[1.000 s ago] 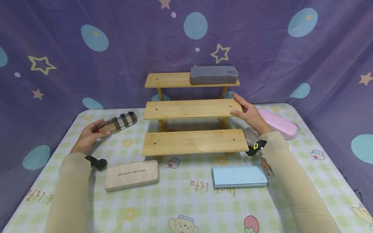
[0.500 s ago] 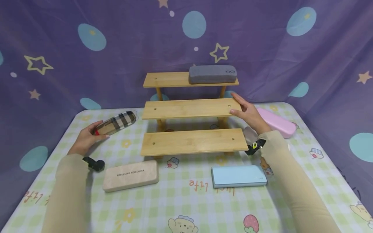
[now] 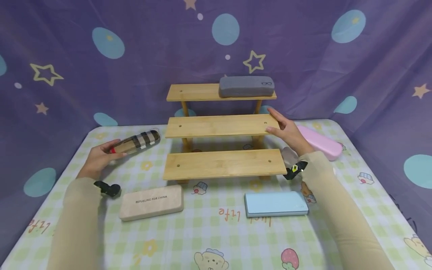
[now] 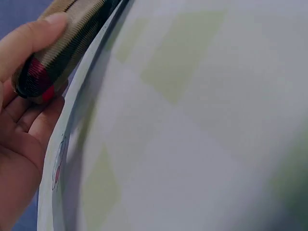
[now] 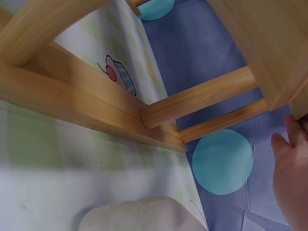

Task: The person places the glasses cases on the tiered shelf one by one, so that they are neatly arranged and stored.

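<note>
At the left, my left hand (image 3: 98,159) grips the near end of a plaid glasses case (image 3: 140,142), tan and black with a red patch. In the left wrist view, the thumb lies across the plaid case (image 4: 72,33) and the other fingers curl under it. My right hand (image 3: 290,135) holds the right end of the middle board of a three-tier wooden display stand (image 3: 222,125), thumb on the top face and a finger at the back edge. The right wrist view shows the fingertips at a board's edge. A grey glasses case (image 3: 246,87) sits on the top tier's right half.
In front lie a beige case (image 3: 152,203) marked REFUELING FOR CHINA and a light-blue case (image 3: 275,204). A pink case (image 3: 320,143) lies beyond my right wrist. Beside the stand is a pale rounded thing (image 5: 139,216), partly hidden. A purple curtain (image 3: 152,48) hangs behind the table.
The plaid case has tilted slightly in my left hand, its far end swinging a little down and right. My left hand has drifted slightly left. My right hand keeps its place on the stand.
</note>
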The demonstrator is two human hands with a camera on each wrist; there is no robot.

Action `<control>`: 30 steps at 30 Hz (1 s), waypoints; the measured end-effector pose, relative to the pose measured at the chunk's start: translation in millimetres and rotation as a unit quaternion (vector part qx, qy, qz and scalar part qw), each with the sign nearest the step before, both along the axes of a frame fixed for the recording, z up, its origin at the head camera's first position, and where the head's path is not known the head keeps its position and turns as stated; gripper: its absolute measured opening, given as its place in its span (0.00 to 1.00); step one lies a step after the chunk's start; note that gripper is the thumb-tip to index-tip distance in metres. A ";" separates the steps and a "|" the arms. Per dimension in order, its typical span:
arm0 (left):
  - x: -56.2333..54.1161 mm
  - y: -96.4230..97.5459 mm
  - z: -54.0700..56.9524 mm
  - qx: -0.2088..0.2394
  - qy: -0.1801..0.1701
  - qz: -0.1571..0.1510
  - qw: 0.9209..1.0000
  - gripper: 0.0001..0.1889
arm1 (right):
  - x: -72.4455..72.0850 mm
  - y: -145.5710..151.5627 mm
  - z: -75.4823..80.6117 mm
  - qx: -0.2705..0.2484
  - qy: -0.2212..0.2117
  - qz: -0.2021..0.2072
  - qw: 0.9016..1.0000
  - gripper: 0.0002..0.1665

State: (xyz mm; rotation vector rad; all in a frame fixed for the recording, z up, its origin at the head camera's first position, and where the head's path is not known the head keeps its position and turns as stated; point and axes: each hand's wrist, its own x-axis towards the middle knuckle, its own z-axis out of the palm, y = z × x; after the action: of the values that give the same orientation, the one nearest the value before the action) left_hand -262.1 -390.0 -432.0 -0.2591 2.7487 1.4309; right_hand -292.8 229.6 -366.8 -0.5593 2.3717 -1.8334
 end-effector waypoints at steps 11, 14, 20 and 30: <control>-0.5 9.1 20.4 0.025 0.047 0.013 0.998 0.37 | -1.4 0.2 -0.4 -0.010 -0.003 0.004 1.000 0.42; -1.1 14.1 29.1 0.031 0.051 0.018 0.998 0.38 | -1.0 -0.2 -0.5 -0.010 -0.002 0.004 1.000 0.41; -3.2 21.9 46.4 0.005 0.047 0.025 0.999 0.38 | -0.2 -0.3 -0.1 -0.006 -0.003 0.004 1.000 0.42; -6.5 36.8 75.0 0.048 0.100 0.016 0.994 0.36 | -0.7 0.3 0.6 -0.007 -0.006 0.003 1.000 0.41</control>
State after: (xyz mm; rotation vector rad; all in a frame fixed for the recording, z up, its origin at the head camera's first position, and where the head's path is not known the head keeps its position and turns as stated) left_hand -268.6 -353.1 -357.1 -0.1657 2.8293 1.6774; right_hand -293.6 229.8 -366.2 -0.5543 2.3481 -1.8469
